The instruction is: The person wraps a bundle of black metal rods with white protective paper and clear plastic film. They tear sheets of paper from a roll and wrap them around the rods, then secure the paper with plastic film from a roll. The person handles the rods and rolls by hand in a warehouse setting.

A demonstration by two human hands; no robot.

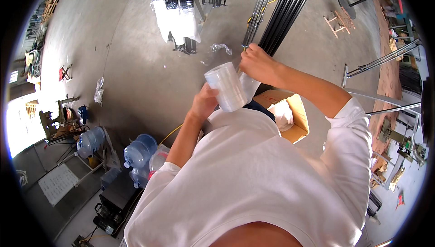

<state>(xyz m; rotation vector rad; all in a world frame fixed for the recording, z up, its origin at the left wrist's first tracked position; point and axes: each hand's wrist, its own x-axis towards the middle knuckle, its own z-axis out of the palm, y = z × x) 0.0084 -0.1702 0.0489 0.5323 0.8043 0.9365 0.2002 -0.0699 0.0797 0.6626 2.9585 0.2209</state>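
Right now 2 hands: left hand (205,103) holds 1 film roll (226,86), right hand (257,62) grips rods (285,11).

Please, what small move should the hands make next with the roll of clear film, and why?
Probably carry the roll of clear film in the left hand around the dark rods. The right hand already pinches the film's end against the bundle, so the film seems anchored there.

Open concrete floor (136,66) was left free to the left of the raised hands. Ahead, passage was blocked by the slanted bundle of black rods (285,11) and the wrapped rod bundles (176,16). Low on the right, room was taken by a cardboard box (294,115); water jugs (136,152) crowded the lower left.
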